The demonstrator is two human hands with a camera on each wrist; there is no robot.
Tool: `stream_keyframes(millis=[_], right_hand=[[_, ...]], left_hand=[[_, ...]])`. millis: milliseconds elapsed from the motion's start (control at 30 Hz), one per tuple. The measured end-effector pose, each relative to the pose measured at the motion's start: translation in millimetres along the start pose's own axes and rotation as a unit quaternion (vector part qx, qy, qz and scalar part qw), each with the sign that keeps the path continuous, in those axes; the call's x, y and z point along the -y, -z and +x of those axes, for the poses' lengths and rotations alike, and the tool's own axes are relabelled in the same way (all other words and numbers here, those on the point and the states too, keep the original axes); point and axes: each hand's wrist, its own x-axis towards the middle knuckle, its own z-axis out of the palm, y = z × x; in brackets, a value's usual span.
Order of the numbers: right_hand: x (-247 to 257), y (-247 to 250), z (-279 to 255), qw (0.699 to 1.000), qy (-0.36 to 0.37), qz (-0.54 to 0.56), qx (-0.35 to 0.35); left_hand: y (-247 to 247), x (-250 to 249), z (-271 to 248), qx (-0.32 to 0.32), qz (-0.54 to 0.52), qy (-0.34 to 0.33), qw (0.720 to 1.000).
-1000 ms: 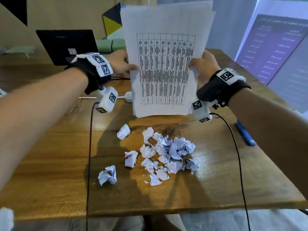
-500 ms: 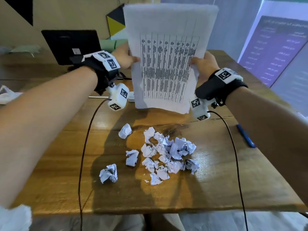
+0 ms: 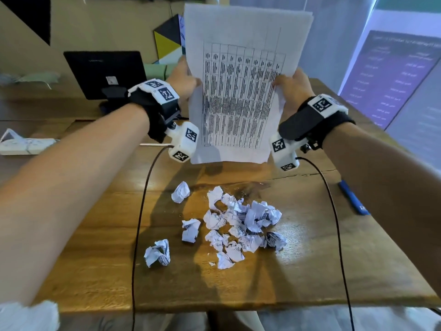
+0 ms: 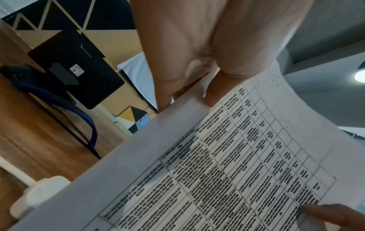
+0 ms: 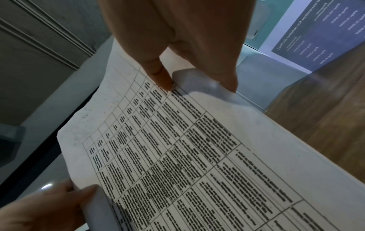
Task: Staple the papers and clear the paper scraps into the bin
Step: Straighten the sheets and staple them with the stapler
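Note:
A stack of printed papers (image 3: pixel 241 91) with a table on the front stands upright above the wooden table (image 3: pixel 310 271), its bottom edge off the surface. My left hand (image 3: pixel 183 78) pinches the stack's left edge (image 4: pixel 177 112), thumb in front. My right hand (image 3: pixel 290 86) pinches the right edge, thumb on the print (image 5: pixel 162 78) and fingers behind. Below lies a heap of crumpled paper scraps (image 3: pixel 238 223), with two loose ones at the left (image 3: pixel 157 253) (image 3: pixel 180 192). A blue stapler (image 3: pixel 353 198) lies at the right, partly behind my right forearm. No bin shows.
A black monitor (image 3: pixel 105 72) stands at the back left, with a white power strip (image 3: pixel 26 145) on the left table edge. Two black cables (image 3: pixel 140 223) run from the wrist cameras across the table to its front edge. A purple poster (image 3: pixel 391 77) stands at the right.
Both hands have lifted the stack of papers off the table, so its bottom edge now hangs above the surface. The scraps have not moved.

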Motion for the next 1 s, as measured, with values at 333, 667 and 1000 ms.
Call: stream_keyframes(millis=[333, 667, 1000], right_hand=[[-10, -5, -7, 0.998, -0.006, -0.060, 0.005], [5, -3, -1, 1.000, 0.027, -0.005, -0.014], [-5, -4, -3, 0.997, 0.011, -0.074, -0.031]], left_hand=[[-15, 5, -23, -0.008, -0.024, -0.019, 0.999], [-6, -10, -9, -0.069, -0.040, -0.058, 0.995], [-14, -5, -4, -0.025, -0.042, -0.012, 0.999]])
